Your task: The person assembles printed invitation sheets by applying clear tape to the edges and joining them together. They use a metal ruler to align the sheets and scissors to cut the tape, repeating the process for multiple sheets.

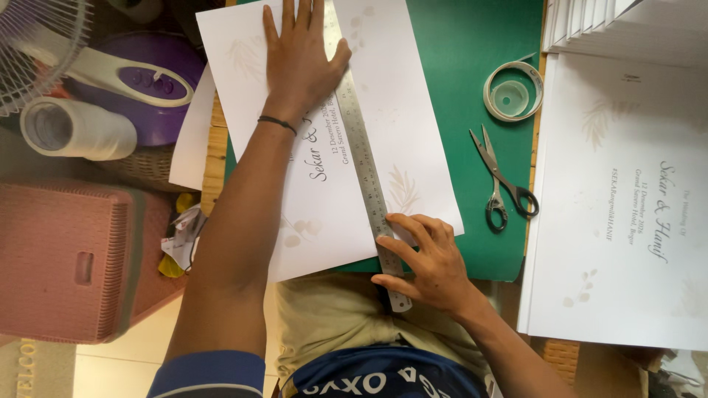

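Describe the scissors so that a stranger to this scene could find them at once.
Start at the green cutting mat in the middle of the workspace. On its bare right strip, below the roll of clear tape, lie the steel scissors with black handles, blades slightly open. They are the only cutting tool there; the long steel ruler lies on the white printed sheet instead.

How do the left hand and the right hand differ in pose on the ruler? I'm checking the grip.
The left hand lies flat with fingers stretched out, pressing the far part of the steel ruler and the printed sheet; the right hand is curled at the near end. The left wrist wears a dark band; the right wrist is bare. Both touch the ruler.
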